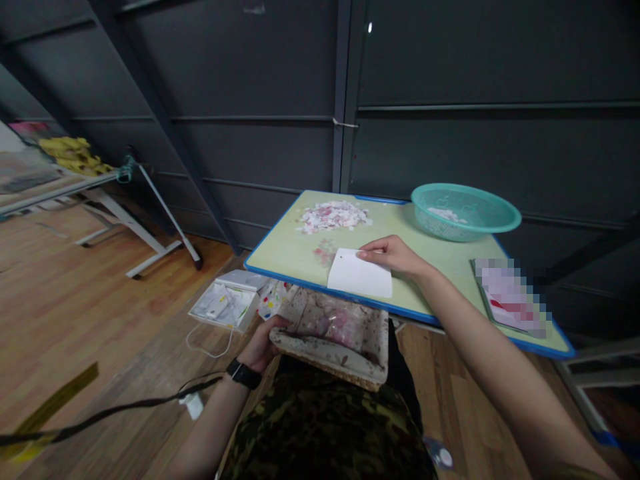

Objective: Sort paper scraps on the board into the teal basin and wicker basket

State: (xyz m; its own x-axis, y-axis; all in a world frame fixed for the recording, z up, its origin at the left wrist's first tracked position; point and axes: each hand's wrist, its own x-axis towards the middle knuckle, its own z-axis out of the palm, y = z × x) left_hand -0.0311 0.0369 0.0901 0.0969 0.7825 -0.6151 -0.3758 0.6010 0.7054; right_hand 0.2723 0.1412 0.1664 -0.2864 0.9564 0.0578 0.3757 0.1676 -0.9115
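My left hand (264,340) is closed on the left rim of a fabric-lined wicker basket (325,351), held at my lap just under the table's front edge. Inside the basket lies a clear plastic bag (340,325) with something pinkish in it. With thumb and fingers my right hand (393,255) pinches the upper edge of a white card (360,275), which has a small hole in one corner. The card reaches over the front edge of the yellow-green table (285,250). Behind it is a heap of small white and pinkish pieces (334,217).
A green plastic colander (465,230) with some white pieces stands at the table's back right. A flat, partly blurred item (507,300) lies at the right. On the floor to the left sits an open white box (225,303). A dark panelled wall (260,80) rises behind.
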